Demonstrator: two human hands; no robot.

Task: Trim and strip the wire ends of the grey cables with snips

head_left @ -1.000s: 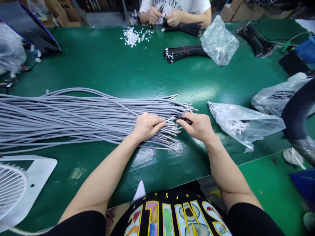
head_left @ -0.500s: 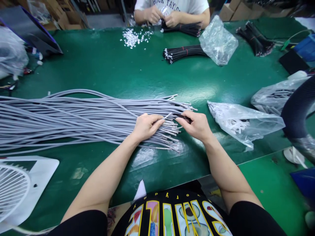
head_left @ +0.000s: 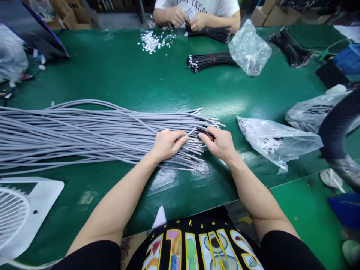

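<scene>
one spread of grey cables [head_left: 84,135], too many to count, is lying on one green table [head_left: 126,75]. three black cable bundles [head_left: 210,60], four clear plastic bags [head_left: 278,140], one white fan [head_left: 17,213] and one heap of white bits [head_left: 154,39] are lying about. the person's left hand [head_left: 167,144] and right hand [head_left: 221,144] are making two, the right pinching one small dark thing [head_left: 207,133]; a co-worker's hands [head_left: 176,17] are adding two more.

Bright, even overhead light fills the scene — soft white glare pools on the glossy green surface [head_left: 157,86] at centre and on the crinkled clear plastic bags [head_left: 277,140] at right. Shadows are faint; the edges bow outward, and the far corners blur slightly.
</scene>
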